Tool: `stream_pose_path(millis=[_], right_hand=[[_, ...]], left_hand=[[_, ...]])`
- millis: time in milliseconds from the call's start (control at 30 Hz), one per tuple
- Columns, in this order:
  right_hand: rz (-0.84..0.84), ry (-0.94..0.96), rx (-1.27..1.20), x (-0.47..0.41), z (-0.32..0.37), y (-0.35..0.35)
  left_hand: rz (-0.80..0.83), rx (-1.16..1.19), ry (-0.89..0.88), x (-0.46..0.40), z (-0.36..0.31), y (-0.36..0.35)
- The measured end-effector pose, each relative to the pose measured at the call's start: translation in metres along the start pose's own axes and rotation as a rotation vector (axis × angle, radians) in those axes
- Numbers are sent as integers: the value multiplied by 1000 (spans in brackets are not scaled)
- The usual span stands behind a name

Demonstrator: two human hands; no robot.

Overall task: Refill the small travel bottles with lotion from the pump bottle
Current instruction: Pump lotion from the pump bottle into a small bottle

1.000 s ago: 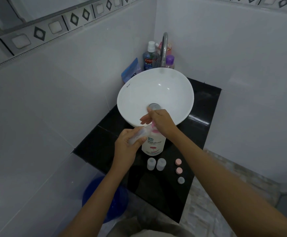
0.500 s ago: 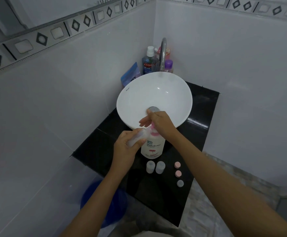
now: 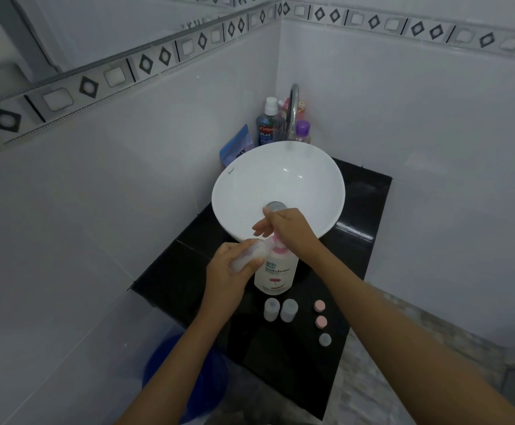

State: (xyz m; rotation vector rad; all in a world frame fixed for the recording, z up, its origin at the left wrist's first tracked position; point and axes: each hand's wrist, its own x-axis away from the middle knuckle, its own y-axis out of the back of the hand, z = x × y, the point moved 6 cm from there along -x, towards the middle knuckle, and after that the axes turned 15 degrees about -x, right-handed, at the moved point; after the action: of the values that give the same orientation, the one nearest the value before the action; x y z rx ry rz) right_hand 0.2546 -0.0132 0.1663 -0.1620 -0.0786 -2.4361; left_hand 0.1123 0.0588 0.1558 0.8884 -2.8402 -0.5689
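the left hand [image 3: 230, 273] is gripping one clear travel bottle [image 3: 251, 254] at the shokubutsu pump bottle's [image 3: 276, 273] spout; the right hand [image 3: 287, 230] is pressing the pump. two bottles [image 3: 280, 309] are waiting uncapped at six o'clock, apparently unfilled.

Desk [image 3: 284, 372] glossy black polished stone. Basin [image 3: 280, 179] smooth glazed white ceramic. Faucet [image 3: 293, 108] shiny metal. Pump bottle [image 3: 276, 276] opaque white plastic, slight sheen. Travel bottles [image 3: 271, 308] frosted translucent plastic. Caps [image 3: 319, 305] matt plastic. Wall tiles [image 3: 127, 185] smooth, glossy.
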Motion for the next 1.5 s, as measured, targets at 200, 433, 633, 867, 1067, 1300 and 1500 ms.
stream_pose_path(millis=[200,433,633,867,1067,1300,1500], right_hand=[[-53,-29,40,4,-12,0],[19,-12,18,5,7,1],[-47,-1,22,5,3,1],[-70,-32,28,6,-13,-1],[-32,22,-18,4,3,3],[-99,-39,-37,3,-15,2],[-20,-47,-20,4,-7,1]], left_hand=[[14,-13,51,2,8,-5],[12,0,-6,-3,1,1],[7,2,-5,-3,4,-1],[15,1,24,0,7,-3],[1,19,-12,-3,-3,2],[12,-15,25,-3,5,-2],[27,1,18,-2,3,-1]])
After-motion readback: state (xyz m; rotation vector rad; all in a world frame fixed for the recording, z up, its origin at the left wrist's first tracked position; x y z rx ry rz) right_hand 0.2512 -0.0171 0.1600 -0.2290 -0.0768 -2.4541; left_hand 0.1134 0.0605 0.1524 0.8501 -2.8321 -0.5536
